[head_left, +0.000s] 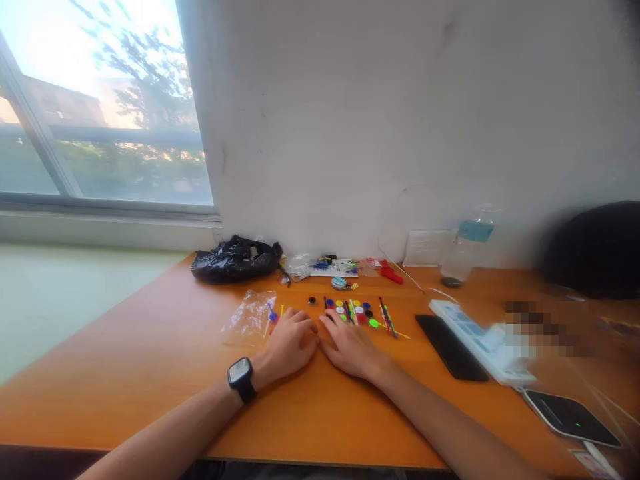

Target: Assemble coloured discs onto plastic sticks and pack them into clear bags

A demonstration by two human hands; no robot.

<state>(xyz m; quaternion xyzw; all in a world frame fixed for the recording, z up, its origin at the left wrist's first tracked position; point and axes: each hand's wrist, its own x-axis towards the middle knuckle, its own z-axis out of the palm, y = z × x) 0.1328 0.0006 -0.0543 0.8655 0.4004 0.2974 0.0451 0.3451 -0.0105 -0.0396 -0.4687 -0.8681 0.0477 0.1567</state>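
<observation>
My left hand (pixel 293 343), with a black watch (pixel 241 379) on its wrist, rests on the wooden table, its fingers loosely bent and its thumb apart. It holds nothing that I can see. Just beyond its fingers lie a few small coloured sticks and a blue piece (pixel 273 317), partly hidden by the hand. My right hand (pixel 350 347) lies open, thumb side toward the left one, the two nearly touching. Past its fingertips are several round coloured discs, among them a green one (pixel 374 323), with thin plastic sticks (pixel 385 317) beside them. A black disc (pixel 312 301) sits between the hands.
A see-through plastic bag (pixel 249 317) lies at left, a black bag (pixel 235 260) behind it. Small packets (pixel 333 267) and a red item (pixel 391 272) lie by the wall. On the right are a phone (pixel 450 347), a power strip (pixel 475 337), a bottle (pixel 463 250) and a black-and-white device (pixel 573 417).
</observation>
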